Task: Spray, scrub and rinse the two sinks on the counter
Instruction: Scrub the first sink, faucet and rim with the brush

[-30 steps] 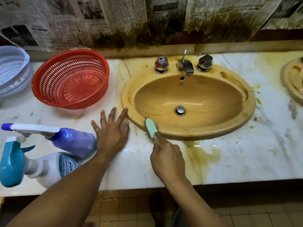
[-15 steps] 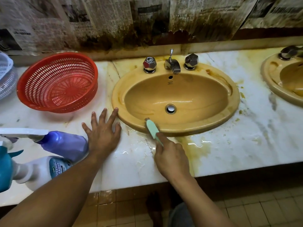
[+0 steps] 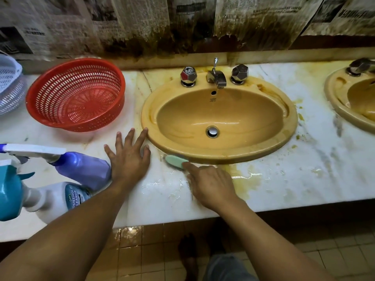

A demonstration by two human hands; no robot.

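A mustard-yellow oval sink (image 3: pixel 219 155) with two faceted metal taps and a spout (image 3: pixel 216 77) sits in the white marble counter (image 3: pixel 304 175). My right hand (image 3: pixel 211 184) grips a pale green scrub brush (image 3: pixel 176 160), whose head lies against the sink's front-left rim where it meets the counter. My left hand (image 3: pixel 129 158) rests flat on the counter, fingers spread, fingertips touching the sink's left edge. Part of a second yellow sink (image 3: pixel 341 102) shows at the far right. Brown stains and wet patches mark the marble in front of the sink.
A red plastic basket (image 3: pixel 75 94) stands left of the sink, a white basket (image 3: pixel 10 86) beyond it. A purple spray bottle (image 3: pixel 81 169) and a white-and-teal cleaner bottle (image 3: pixel 50 199) lie by my left wrist. Stained newspaper covers the wall. Tiled floor lies below the counter edge.
My right hand has swung the brush head leftward and down along the sink's front rim, so it now lies nearly flat. My view has drifted right, bringing the second sink in. My left hand stays planted.
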